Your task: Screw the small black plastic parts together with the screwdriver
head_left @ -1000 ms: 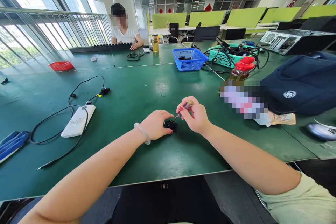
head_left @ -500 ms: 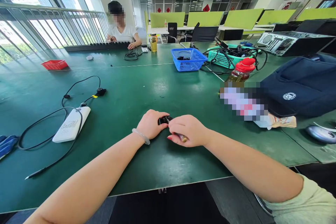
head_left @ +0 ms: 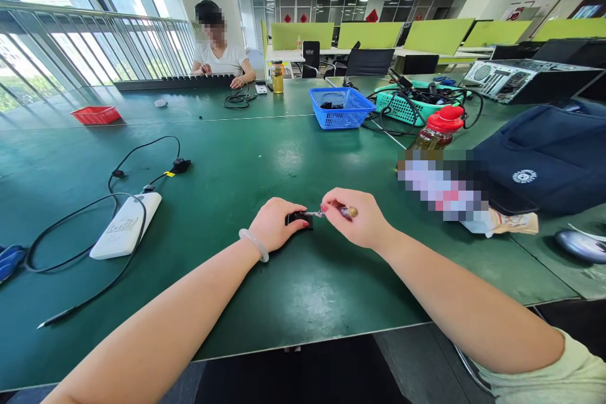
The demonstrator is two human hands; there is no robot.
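My left hand (head_left: 273, 225) is closed on a small black part (head_left: 307, 223), pinning it to the green table (head_left: 288, 167) with thumb and fingers. Closed around a screwdriver (head_left: 350, 211) with a brownish handle is my right hand (head_left: 357, 218). The screwdriver's thin metal shaft points left, and its end meets the black part beside my left thumb. Fingers hide most of the part and much of the handle.
To the left lie a white box (head_left: 125, 227) with a black cable and a pen-shaped tool (head_left: 59, 317). Blue (head_left: 338, 115) and green baskets (head_left: 398, 107), a red-lidded bottle (head_left: 442, 126) and a dark bag (head_left: 553, 158) stand right. A person (head_left: 220, 57) sits across.
My right hand has shifted right and slightly up, away from my left hand, so the screwdriver's shaft now shows. My left hand keeps its hold on the black part.
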